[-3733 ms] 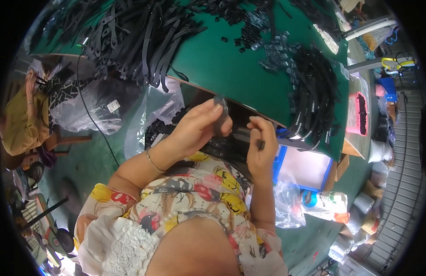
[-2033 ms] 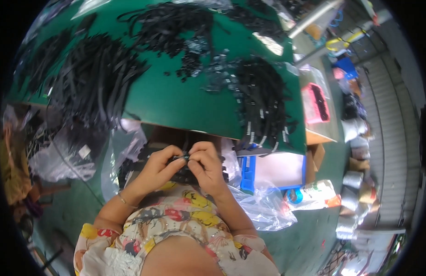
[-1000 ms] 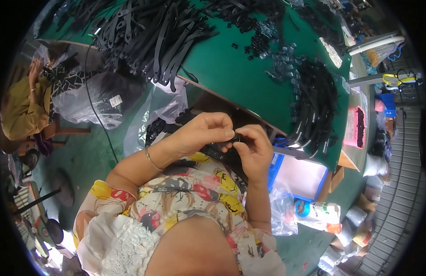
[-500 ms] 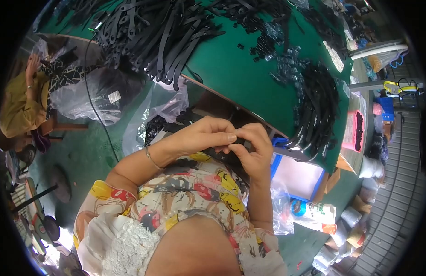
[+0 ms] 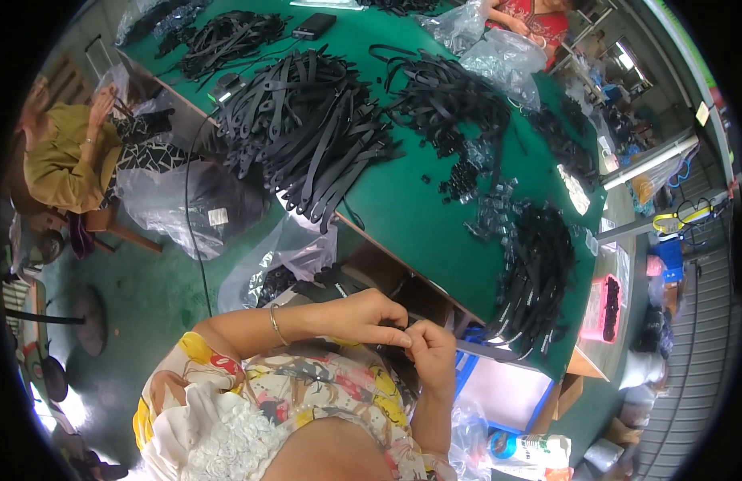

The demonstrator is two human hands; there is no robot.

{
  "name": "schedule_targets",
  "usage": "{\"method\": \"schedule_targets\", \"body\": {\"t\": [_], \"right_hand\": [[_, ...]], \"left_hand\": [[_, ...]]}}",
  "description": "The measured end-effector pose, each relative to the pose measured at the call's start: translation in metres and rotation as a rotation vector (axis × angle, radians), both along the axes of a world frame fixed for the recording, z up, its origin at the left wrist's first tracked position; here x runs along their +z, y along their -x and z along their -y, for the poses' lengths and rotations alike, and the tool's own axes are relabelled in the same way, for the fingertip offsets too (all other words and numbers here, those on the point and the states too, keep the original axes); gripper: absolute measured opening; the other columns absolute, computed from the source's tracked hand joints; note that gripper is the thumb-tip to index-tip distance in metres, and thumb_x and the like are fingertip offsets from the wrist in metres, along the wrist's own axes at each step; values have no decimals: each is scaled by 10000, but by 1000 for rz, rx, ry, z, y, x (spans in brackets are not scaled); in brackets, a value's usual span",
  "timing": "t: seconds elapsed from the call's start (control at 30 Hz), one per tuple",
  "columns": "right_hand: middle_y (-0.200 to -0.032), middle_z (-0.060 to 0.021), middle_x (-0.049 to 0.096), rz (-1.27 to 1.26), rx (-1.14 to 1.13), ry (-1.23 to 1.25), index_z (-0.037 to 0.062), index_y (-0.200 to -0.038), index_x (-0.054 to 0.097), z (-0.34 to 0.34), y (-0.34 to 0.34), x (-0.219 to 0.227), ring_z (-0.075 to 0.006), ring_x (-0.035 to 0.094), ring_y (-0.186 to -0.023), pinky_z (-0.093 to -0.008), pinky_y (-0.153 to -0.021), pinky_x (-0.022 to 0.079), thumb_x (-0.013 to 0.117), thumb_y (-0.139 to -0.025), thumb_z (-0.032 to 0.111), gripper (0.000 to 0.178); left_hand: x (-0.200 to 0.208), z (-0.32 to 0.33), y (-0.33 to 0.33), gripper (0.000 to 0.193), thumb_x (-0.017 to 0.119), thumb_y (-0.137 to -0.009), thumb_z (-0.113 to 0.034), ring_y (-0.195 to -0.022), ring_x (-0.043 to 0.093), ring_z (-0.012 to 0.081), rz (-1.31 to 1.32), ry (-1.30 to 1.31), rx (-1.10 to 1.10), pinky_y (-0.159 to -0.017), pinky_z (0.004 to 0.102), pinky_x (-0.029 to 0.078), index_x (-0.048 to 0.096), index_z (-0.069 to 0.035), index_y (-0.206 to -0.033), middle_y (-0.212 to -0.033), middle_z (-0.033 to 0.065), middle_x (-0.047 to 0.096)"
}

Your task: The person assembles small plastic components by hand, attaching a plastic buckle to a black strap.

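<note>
My left hand (image 5: 363,318) and my right hand (image 5: 432,351) meet in front of my body, fingers pinched together. A flat black strap (image 5: 487,350) runs out from my right hand toward the table's near edge. My left thumb points at the right fingertips, and its fingers are closed on the strap's other part. Whatever small piece sits between the fingertips is hidden. Just beyond the right hand lies a bundle of black straps (image 5: 535,276) with pale print, on the green table (image 5: 419,240).
A large heap of black straps (image 5: 307,136) covers the table's left part; another strap pile (image 5: 447,96) and small black buckles (image 5: 461,180) lie farther right. Below are a blue-rimmed tray (image 5: 507,393) and plastic bags (image 5: 279,256). Other people sit at left (image 5: 66,164) and far right (image 5: 531,20).
The view has tipped up, showing more of the table and a person beyond it. My hands stay together, and a strap now shows stretching rightward from my right hand.
</note>
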State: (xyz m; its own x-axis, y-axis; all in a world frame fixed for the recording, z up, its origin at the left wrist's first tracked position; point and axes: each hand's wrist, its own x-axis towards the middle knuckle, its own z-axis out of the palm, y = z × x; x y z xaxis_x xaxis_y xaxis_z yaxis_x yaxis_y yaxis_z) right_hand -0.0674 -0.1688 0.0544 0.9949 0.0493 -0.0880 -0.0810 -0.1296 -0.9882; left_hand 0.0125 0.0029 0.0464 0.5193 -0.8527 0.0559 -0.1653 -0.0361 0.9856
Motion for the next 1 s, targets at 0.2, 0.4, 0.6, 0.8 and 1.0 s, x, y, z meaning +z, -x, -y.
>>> {"method": "schedule_targets", "body": {"t": [0.2, 0.4, 0.6, 0.8, 1.0], "right_hand": [[-533, -25, 459, -9, 31, -480, 22, -547, 438, -10, 17, 1, -62, 369, -413, -210, -375, 261, 500, -778, 18, 239], [-482, -28, 370, -77, -49, -782, 43, -503, 354, -20, 21, 7, -79, 301, -387, -224, -369, 219, 515, -773, 80, 317], [-461, -42, 383, 22, 43, -1016, 47, -498, 384, -15, 9, -1, -87, 295, -360, -228, -368, 222, 529, -802, 150, 351], [-757, -65, 484, 470, -239, 280, 13, -838, 576, -2, -7, 17, -162, 498, -706, -258, -616, 409, 718, -676, 113, 238], [-832, -80, 507, 604, -96, 303, 21, -898, 597, 19, -8, 4, -202, 522, -785, -289, -688, 429, 741, -644, 130, 312]], "left_hand": [[0, 1, 13, 224, 587, -833, -187, -544, 530, 106, -428, 220, -226, -506, 244, 404, 581, 21, -750, -604, 54, 576], [-7, 0, 21, 202, 579, -823, -188, -475, 497, 66, -904, 332, -159, -434, 184, 338, 560, -47, -679, -591, 27, 553], [-4, 8, 13, 208, 559, -841, -174, -476, 517, 92, -1060, 444, -134, -450, 194, 397, 564, -3, -723, -596, 63, 568], [8, 16, 3, 243, 569, -859, -212, -514, 501, 77, -687, 149, 20, -477, 184, 394, 604, 11, -770, -636, 46, 583], [11, 15, 4, 263, 496, -897, -256, -662, 500, 61, -812, 221, -31, -592, 195, 403, 570, -4, -905, -749, 43, 576]]}}
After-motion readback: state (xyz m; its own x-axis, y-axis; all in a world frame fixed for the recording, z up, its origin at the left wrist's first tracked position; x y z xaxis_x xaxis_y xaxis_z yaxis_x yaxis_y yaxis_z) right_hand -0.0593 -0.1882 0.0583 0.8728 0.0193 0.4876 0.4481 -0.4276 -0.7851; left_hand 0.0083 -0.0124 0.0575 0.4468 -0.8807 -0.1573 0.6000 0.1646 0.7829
